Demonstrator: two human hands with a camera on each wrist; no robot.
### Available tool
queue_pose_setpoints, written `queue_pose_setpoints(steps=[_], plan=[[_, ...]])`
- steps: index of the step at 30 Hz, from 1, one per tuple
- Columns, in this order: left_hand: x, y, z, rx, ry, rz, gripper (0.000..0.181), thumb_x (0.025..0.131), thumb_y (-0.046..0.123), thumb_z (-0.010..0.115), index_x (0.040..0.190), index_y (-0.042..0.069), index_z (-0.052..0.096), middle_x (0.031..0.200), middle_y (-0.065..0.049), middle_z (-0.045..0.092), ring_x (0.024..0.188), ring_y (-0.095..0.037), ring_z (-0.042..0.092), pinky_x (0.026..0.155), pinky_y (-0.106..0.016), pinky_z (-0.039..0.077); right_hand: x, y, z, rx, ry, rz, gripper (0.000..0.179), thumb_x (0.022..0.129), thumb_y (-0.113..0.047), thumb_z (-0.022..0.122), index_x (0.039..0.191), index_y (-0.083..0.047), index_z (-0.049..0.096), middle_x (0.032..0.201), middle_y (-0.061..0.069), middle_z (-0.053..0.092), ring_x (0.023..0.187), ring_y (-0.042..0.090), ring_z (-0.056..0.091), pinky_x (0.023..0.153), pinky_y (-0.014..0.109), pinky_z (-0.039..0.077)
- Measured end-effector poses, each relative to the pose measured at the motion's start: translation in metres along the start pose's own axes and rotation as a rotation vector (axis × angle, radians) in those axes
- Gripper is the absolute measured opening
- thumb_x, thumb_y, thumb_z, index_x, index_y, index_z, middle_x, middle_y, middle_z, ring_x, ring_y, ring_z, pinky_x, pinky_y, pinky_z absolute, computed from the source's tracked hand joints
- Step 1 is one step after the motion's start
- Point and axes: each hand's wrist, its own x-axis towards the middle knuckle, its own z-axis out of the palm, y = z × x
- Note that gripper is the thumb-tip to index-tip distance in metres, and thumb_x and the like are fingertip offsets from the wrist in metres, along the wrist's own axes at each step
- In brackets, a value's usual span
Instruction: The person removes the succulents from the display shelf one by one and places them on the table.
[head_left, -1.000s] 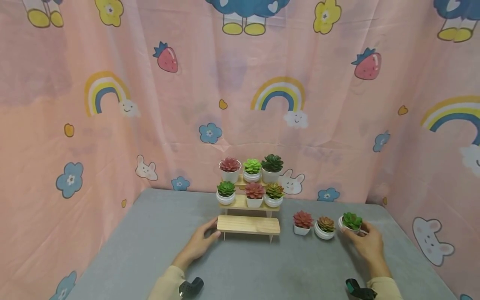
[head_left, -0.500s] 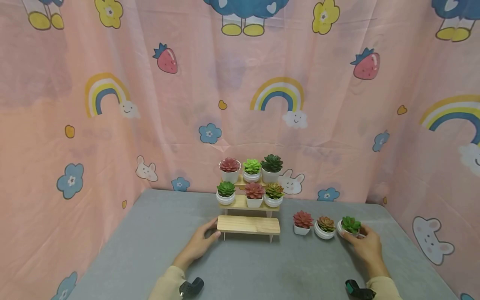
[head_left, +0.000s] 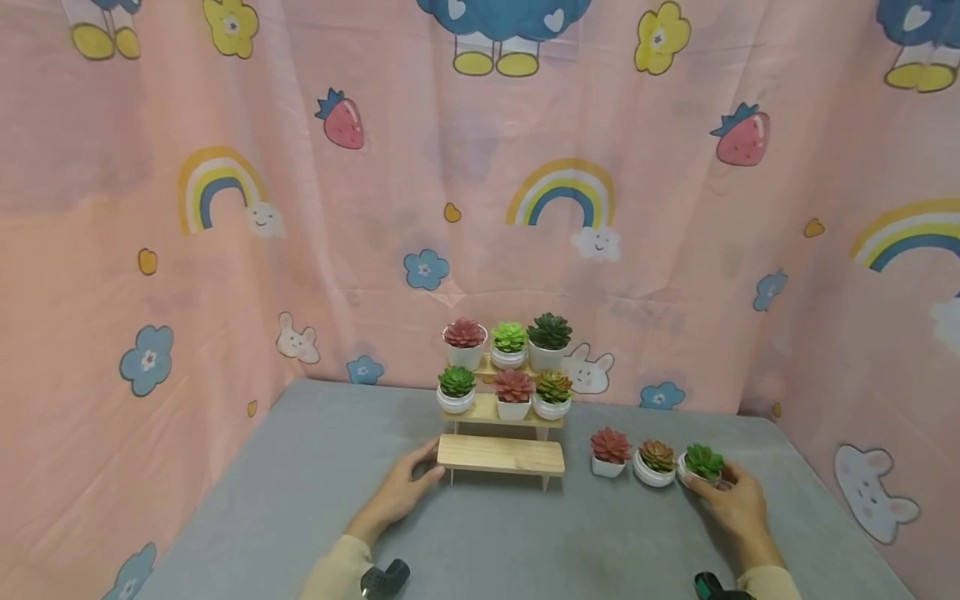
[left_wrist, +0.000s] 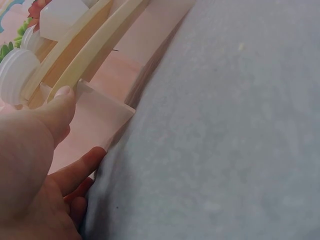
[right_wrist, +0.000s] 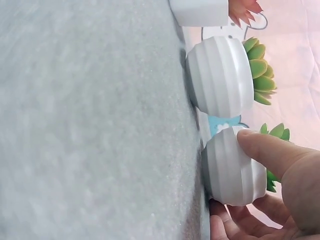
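Green succulent in a ribbed white pot (head_left: 703, 461): on the worktop (head_left: 525, 550), well right of the front wooden shelf (head_left: 501, 455).
Right hand (head_left: 732, 497): clamped on that pot, thumb and fingers on opposite sides.
Left hand (head_left: 399, 489): thumb touching the shelf's left end, fingers loose beside its leg (left_wrist: 102, 107).
Careful hold: best kept on the ribbed wall, off the leaves, pot level, clear of the bronze succulent (head_left: 657, 460).
Right wrist view: shows a narrow gap between those two pots; the head view makes them look nearly touching.
Left wrist view: reveals the leg as a broad panel.
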Motion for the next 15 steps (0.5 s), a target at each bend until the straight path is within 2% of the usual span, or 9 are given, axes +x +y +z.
queue_pose_setpoints(steps=[6, 11, 15], plan=[[0.0027, 0.0014, 0.0006, 0.005, -0.009, 0.014, 0.059, 0.101, 0.032, 0.062, 0.153, 0.013, 0.045, 0.142, -0.018, 0.06, 0.146, -0.045, 0.039, 0.12, -0.07, 0.021, 0.0003, 0.0038, -0.0011, -0.022, 0.019, -0.006, 0.073, 0.092, -0.02, 0.069, 0.145, 0.018, 0.036, 0.142, 0.044, 0.041, 0.128, 0.055, 0.047, 0.109, 0.063, 0.04], [0.0007, 0.0012, -0.0001, 0.005, -0.01, 0.03, 0.06, 0.101, 0.032, 0.062, 0.154, 0.011, 0.043, 0.141, -0.019, 0.06, 0.145, -0.045, 0.041, 0.12, -0.069, 0.023, 0.0015, 0.0049, -0.0022, -0.046, -0.001, -0.027, 0.071, 0.094, -0.021, 0.069, 0.143, 0.018, 0.037, 0.14, 0.044, 0.042, 0.122, 0.053, 0.05, 0.103, 0.061, 0.044], [-0.0009, -0.0015, 0.0011, 0.007, -0.002, 0.03, 0.06, 0.101, 0.031, 0.062, 0.153, 0.01, 0.044, 0.141, -0.019, 0.061, 0.144, -0.046, 0.041, 0.119, -0.07, 0.023, 0.0014, 0.0026, -0.0061, -0.049, -0.055, -0.011, 0.08, 0.095, -0.024, 0.068, 0.15, 0.018, 0.026, 0.144, 0.044, 0.037, 0.127, 0.053, 0.046, 0.106, 0.061, 0.042]])
